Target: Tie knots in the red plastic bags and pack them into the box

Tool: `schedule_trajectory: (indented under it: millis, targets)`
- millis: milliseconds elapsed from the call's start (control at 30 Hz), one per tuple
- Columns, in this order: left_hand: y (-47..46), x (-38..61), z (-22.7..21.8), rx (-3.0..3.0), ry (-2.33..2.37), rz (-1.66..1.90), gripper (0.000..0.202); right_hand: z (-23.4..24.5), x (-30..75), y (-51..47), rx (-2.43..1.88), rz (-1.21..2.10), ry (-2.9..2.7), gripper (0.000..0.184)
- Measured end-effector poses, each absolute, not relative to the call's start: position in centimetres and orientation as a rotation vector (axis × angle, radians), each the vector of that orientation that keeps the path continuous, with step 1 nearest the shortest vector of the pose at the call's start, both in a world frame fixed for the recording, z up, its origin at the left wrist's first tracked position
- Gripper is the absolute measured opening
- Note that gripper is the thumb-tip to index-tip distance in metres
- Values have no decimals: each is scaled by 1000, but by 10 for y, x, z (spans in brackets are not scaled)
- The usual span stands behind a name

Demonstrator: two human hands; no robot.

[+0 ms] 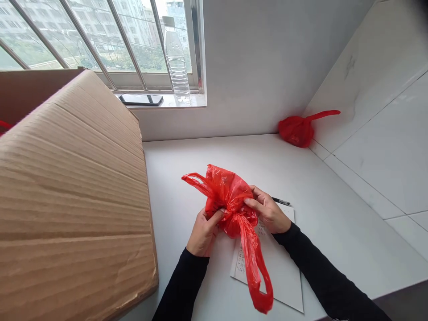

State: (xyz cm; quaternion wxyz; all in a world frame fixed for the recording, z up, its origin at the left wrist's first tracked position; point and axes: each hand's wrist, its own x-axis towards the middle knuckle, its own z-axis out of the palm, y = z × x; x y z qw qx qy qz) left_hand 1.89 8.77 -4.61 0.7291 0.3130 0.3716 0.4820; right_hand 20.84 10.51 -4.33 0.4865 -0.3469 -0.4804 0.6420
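Close against your left side, a big cardboard box fills that half of the view, its corrugated flap sloping up toward the window. You are working over a white counter that runs back to a plain wall, with a tiled wall along your right.

Above the counter's middle, between your two hands, you hold a red plastic bag, bunched into a crumpled ball. One handle loop sticks out to the left and the other hangs down toward you. Your left hand is closed on the bag's lower left, thumb pressed into the gathered plastic. Your right hand pinches its right side with curled fingers. Both sleeves are black.

Under the hanging loop lies a sheet of paper with small print, flat on the counter. A second red bag, knotted, sits well apart in the far right corner, touching the tiles. On the sill stand a clear bottle and, beside it, a dark phone lying flat. A pen lies just past your right hand.
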Motion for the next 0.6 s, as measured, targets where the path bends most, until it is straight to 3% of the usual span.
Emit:
schedule_trajectory:
  millis: [267,600]
  targets:
    - [88,20,-58,932,921,1181,29,-37,209,103,-872,1535,-1394,21]
    - [85,21,-44,1130,925,1010,23,-41,203,103,-865,1569,-1097,27]
